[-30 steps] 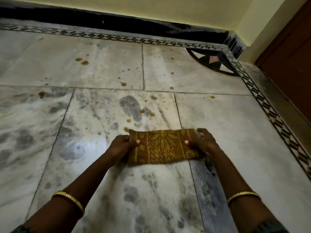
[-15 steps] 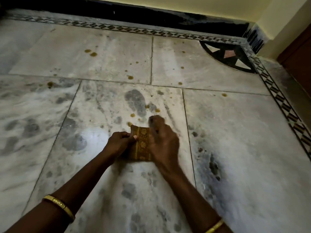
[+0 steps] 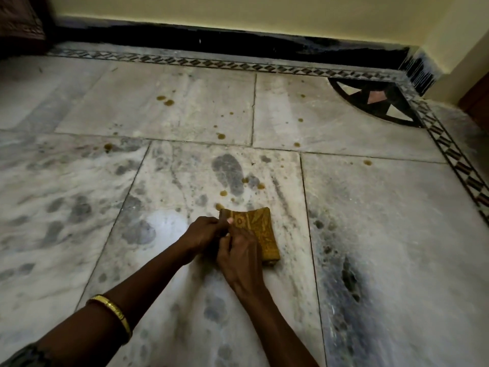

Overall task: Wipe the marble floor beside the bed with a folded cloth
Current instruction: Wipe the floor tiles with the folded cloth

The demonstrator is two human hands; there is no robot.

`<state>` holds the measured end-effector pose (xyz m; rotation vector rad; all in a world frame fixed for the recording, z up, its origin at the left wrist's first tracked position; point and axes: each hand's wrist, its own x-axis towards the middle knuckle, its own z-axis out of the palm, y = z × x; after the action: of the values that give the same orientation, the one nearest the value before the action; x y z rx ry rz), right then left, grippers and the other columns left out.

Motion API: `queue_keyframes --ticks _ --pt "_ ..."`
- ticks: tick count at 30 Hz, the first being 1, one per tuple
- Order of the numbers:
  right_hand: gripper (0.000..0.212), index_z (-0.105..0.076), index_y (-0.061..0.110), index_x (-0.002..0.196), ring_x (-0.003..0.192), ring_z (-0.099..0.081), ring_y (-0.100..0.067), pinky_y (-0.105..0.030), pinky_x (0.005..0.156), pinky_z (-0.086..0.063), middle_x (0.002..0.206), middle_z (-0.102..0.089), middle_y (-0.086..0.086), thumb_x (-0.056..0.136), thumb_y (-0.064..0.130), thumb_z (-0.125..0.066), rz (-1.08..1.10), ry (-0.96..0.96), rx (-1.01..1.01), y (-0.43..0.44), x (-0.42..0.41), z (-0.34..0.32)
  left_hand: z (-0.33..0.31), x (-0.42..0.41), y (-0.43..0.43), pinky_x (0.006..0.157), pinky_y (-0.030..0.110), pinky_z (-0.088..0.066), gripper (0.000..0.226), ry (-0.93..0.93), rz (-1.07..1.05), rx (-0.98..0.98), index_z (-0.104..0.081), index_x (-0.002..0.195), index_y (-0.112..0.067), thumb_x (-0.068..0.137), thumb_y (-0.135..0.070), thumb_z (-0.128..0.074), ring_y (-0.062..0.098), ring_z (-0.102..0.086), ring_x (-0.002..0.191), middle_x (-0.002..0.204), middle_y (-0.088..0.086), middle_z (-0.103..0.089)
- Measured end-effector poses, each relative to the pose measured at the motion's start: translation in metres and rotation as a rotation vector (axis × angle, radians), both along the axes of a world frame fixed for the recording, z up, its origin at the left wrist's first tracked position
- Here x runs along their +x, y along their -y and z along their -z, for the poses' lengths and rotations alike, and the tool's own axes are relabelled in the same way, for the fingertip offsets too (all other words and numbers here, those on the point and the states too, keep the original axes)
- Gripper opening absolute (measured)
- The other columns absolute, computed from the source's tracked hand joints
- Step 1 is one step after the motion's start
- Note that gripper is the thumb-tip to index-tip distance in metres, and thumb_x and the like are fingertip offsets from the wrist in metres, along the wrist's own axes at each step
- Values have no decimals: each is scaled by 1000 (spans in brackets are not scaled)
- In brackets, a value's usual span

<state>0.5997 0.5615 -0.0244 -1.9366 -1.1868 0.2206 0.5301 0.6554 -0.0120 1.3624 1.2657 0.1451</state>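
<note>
A mustard-yellow patterned cloth [image 3: 260, 233] lies folded into a small pad on the white marble floor [image 3: 383, 223]. My left hand [image 3: 203, 234] pinches its left edge. My right hand [image 3: 242, 256] lies over the cloth's near left part, fingers closed on the same edge, and hides that part of the cloth. Brown drip stains [image 3: 223, 192] dot the floor just beyond the cloth, beside a grey footprint smear [image 3: 229, 174].
More brown spots [image 3: 165, 100] lie farther out. A black skirting [image 3: 238, 41] and a patterned border strip [image 3: 211, 63] run along the yellow wall. A corner inlay [image 3: 375, 102] sits at the back right. Dark furniture [image 3: 21, 25] fills the top left.
The cloth was stretched long between both hands; my right hand has folded its right end over to the left, and the cloth is now a compact pad held at its left edge.
</note>
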Motion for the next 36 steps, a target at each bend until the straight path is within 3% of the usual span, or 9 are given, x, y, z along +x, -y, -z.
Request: queue_keyframes --ticks 3,5,8,12,17,21,25,30,36 --pt "44 -69 3 107 107 -63 -36 -41 99 -38 111 -68 -18 88 26 -36 24 315 4 -8 17 11 11 3 1 68 30 -47 30 -126 82 269 -67 87 -17 94 -44 -56 21 -61 81 88 7 -67" --pt "51 -54 15 134 140 -31 -33 -47 113 -15 145 -45 -12 95 37 -32 -37 417 -178 -8 31 23 15 7 9 70 30 -41 44 -268 108 435 -64 101 -14 98 -51 -40 24 -60 87 97 8 -68" --pt "58 -14 34 151 147 7 -27 -53 114 1 161 -7 -5 97 56 -16 -53 413 -424 -6 40 44 23 8 12 67 31 -36 47 -473 187 621 -55 100 -15 100 -52 -27 30 -63 92 95 8 -66" --pt "60 -8 36 151 147 5 -28 -56 114 -2 161 -2 -5 95 59 -8 -37 449 -539 -5 36 42 29 -6 -4 61 29 -32 50 -568 381 794 -53 88 -20 97 -60 -26 25 -65 87 92 4 -67" --pt "61 -13 30 152 147 -2 -29 -52 115 -4 160 -10 -8 97 58 -13 -17 528 -558 -7 38 45 42 -34 -20 45 26 -32 38 -259 228 1019 -48 71 -24 94 -52 -37 18 -61 59 71 -3 -58" --pt "68 -11 21 152 148 4 -24 -41 117 5 160 -4 -8 96 60 -9 90 451 -561 -11 15 37 48 -58 -47 74 38 -47 28 -154 126 1117 -62 105 -21 90 -41 -48 26 -59 95 106 4 -61" --pt "87 0 17 149 147 10 -22 -36 116 14 160 -1 -9 82 72 15 212 289 -640 -17 -13 36 64 -87 -77 113 42 -15 62 -322 118 972 -45 141 -16 92 -53 -36 28 -28 141 151 15 -39" --pt "96 14 13 144 146 12 -24 -32 110 24 159 7 -13 72 77 20 301 281 -684 -56 -6 29 76 -100 -80 118 45 -10 72 -445 185 913 -36 148 -14 96 -59 -16 24 -16 147 158 14 -24" --pt "98 -8 1 150 147 -1 -32 -39 115 10 158 -6 -21 79 69 -5 143 374 -652 -141 -7 35 83 -101 -79 117 49 -15 68 -445 186 966 -31 150 -14 94 -53 -30 25 -18 148 159 15 -22"
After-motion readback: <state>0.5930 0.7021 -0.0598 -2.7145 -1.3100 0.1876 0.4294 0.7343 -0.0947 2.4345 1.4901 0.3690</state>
